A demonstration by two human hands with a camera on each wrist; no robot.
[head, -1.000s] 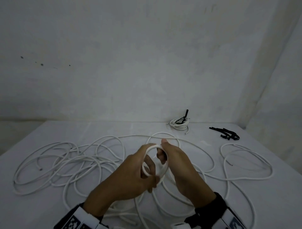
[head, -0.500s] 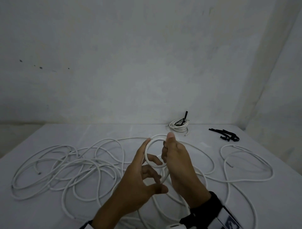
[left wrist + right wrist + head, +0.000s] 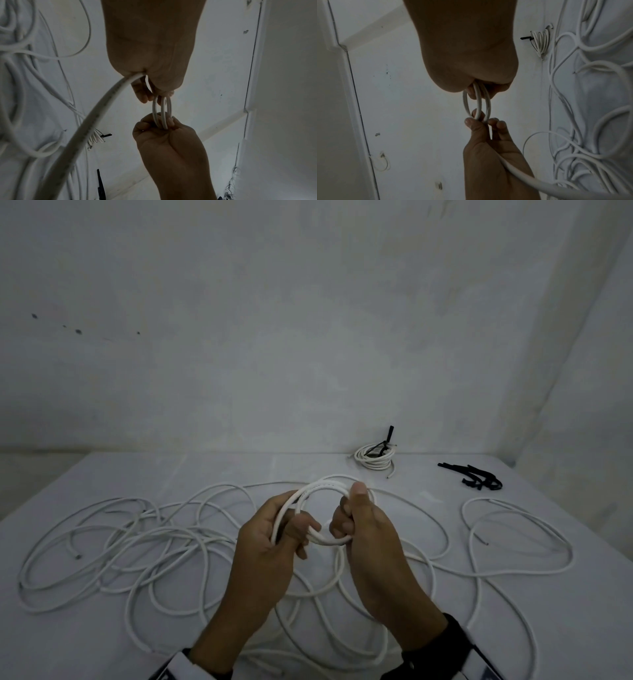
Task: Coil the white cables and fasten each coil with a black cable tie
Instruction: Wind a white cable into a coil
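I hold a small coil of white cable (image 3: 325, 486) upright above the table, with about three turns side by side (image 3: 162, 112) (image 3: 477, 104). My left hand (image 3: 294, 529) grips the coil's left side, thumb across the turns. My right hand (image 3: 349, 515) pinches the right side, thumb on top. The rest of this cable (image 3: 96, 121) runs from my left palm down to the table. A finished coil (image 3: 375, 457) with a black tie lies by the back wall. Loose black cable ties (image 3: 474, 475) lie at the back right.
Loose white cable (image 3: 120, 542) sprawls in tangled loops over the left and middle of the white table (image 3: 582, 628). More loops (image 3: 513, 535) lie on the right. Walls close off the back and right sides.
My left hand, spread wide half a second ago, has closed round the coil's left side with another turn of cable laid on. The right hand keeps its pinch.
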